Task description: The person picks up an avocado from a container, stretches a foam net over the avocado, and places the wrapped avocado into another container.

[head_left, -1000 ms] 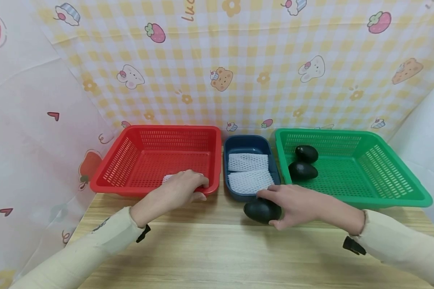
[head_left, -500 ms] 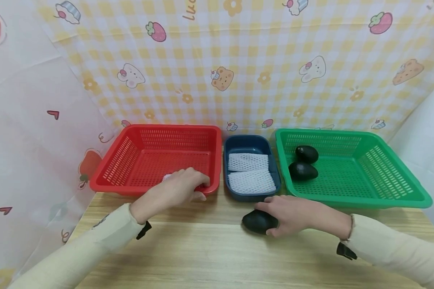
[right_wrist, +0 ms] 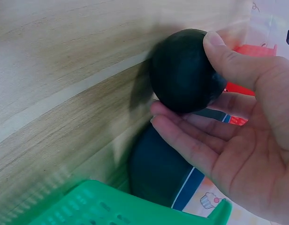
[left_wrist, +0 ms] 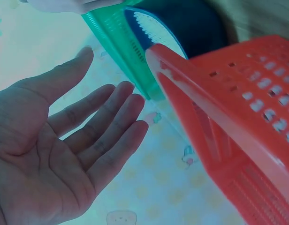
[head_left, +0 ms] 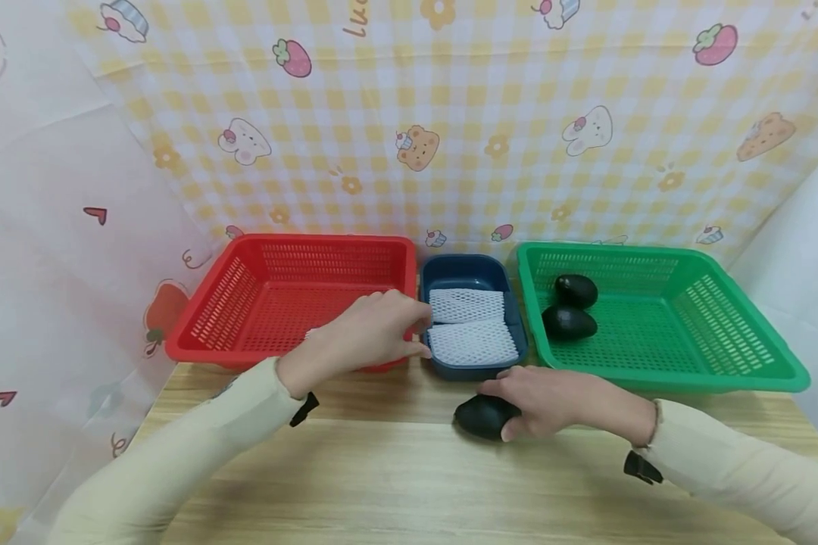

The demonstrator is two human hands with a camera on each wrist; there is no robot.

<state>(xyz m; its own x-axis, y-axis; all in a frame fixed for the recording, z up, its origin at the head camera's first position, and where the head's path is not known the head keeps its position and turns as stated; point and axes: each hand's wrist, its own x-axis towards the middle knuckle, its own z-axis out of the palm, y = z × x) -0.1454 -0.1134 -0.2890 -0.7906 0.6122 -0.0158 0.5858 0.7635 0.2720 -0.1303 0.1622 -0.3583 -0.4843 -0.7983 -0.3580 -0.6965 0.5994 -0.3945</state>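
Note:
My right hand (head_left: 552, 403) holds a dark avocado (head_left: 481, 416) at the tabletop in front of the blue box. In the right wrist view the thumb and fingers lie around that avocado (right_wrist: 182, 70), close to the wood. My left hand (head_left: 364, 325) hovers at the right rim of the red basket, fingertips overlapping the blue box's left edge. Seen in the left wrist view, the left palm (left_wrist: 50, 159) is bare and its fingers are loosely extended. Two white foam net sleeves (head_left: 473, 342) lie in the blue box (head_left: 466, 265).
The red basket (head_left: 327, 257) stands at the left; a bit of white netting (head_left: 310, 332) shows in it behind the left wrist. Two more avocados (head_left: 569, 323) lie in the green basket (head_left: 695, 303) at the right. A patterned cloth (head_left: 491, 98) hangs behind.
My left hand has moved right, out of the red basket toward the blue box. The right hand has lowered the avocado toward the front of the table and kept hold of it.

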